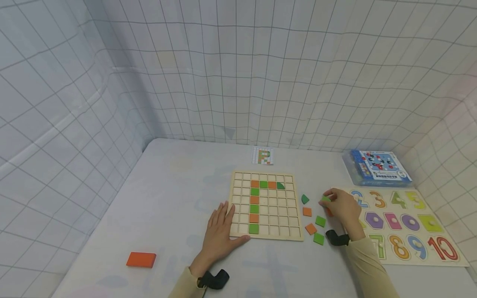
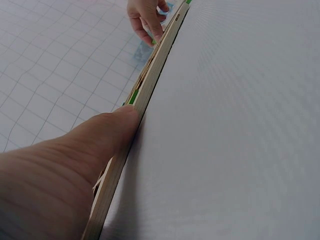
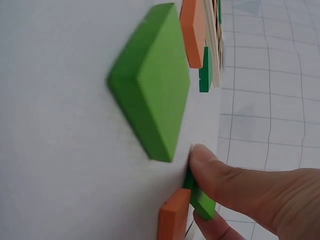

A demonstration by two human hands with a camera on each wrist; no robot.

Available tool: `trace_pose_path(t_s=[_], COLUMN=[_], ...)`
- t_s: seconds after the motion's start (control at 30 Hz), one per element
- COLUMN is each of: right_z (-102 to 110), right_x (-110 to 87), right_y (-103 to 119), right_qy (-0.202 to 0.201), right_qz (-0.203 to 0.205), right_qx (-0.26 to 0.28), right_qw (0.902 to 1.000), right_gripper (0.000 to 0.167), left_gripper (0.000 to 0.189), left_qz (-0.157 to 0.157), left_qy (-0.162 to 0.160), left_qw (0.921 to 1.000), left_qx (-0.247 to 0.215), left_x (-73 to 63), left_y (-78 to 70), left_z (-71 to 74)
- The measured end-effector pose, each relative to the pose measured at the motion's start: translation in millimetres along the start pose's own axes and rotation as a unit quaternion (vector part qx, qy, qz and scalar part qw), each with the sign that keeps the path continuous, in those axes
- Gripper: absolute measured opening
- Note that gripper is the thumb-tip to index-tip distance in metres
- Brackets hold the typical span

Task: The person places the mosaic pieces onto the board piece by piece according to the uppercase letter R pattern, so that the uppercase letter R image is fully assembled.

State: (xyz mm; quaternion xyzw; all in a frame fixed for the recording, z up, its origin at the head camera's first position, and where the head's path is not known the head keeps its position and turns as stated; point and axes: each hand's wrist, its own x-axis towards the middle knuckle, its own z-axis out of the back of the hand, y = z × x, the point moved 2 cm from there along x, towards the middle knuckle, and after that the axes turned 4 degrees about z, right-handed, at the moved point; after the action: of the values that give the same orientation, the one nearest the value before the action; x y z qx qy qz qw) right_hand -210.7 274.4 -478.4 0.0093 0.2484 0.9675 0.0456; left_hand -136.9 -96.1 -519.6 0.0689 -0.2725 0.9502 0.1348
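A wooden grid board [image 1: 277,213] lies mid-table. Green and orange square tiles form a column and a top row in it, ending in a dark green quarter-round piece [image 1: 280,186]. My left hand [image 1: 218,238] rests at the board's lower left corner with fingers straight; its thumb [image 2: 117,122] lies on the front edge. Right of the board, my right hand [image 1: 344,207] pinches a green square tile [image 3: 204,205] between thumb and fingers. An orange tile [image 3: 173,215] is close beside those fingers. Several loose tiles lie between board and hand, including a green one [image 1: 320,221].
A small pattern card [image 1: 262,156] sits behind the board. To the right are a number puzzle board [image 1: 400,211] and a blue-and-white box [image 1: 380,167]. An orange-red block [image 1: 141,260] lies at the front left. White gridded curtains [image 1: 223,74] surround the table.
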Motion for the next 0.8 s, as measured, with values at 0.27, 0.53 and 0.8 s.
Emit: trace_pose_path(t_s=[0.27,0.53,0.8], right_z=[-1,-1,-1], right_x=[-4.6,-5.3,-1.8], right_y=[3,10,23], right_qy=[-0.034,-0.036,-0.048], right_qz=[0.007,0.023,0.041], right_qx=[0.0,0.015,0.021], right_qw=[0.9994,0.999,0.9978], right_gripper=[0.028,0.019,0.019], left_gripper=[0.098,0.098,0.098], left_qz=[0.004,0.008,0.007], left_qy=[0.005,0.006,0.007], left_qw=[1.0,0.9999,0.9999], left_qx=[-0.001,0.0,-0.001], left_x=[-0.2,0.1,0.2], left_y=[0.7,0.7,0.0], left_z=[-0.4,-0.3,-0.2])
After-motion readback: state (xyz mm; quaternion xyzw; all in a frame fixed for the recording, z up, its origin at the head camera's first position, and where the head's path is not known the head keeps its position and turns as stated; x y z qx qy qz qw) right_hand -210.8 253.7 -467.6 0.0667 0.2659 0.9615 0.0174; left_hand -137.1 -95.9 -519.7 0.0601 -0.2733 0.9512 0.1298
